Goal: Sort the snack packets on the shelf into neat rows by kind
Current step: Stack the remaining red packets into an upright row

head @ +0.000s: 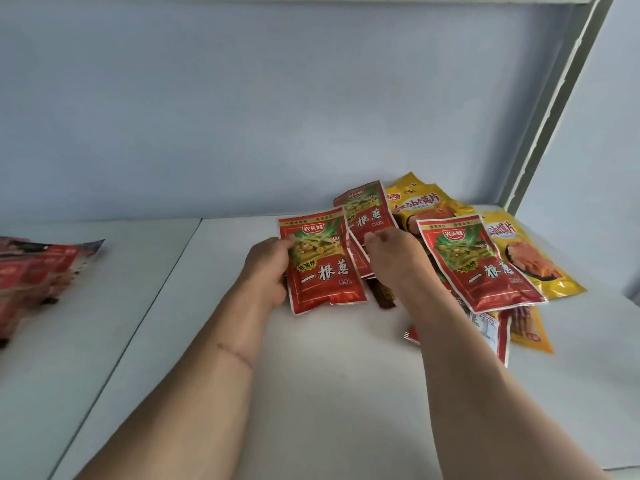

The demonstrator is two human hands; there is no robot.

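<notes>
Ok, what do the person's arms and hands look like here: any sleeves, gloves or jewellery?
Both forearms are bare, with no sleeves in view. The left hand and right hand wear no gloves, and no rings or watch show. The left forearm carries a thin dark line across it.

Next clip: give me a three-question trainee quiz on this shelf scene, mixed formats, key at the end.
1. True or false: the left hand grips a red packet.
2. The yellow packets lie: A) left of both hands, B) right of both hands, C) on the left shelf panel.
3. Fill in: the right hand pinches a second ____ packet.

Key: 1 true; 2 B; 3 red.
</notes>
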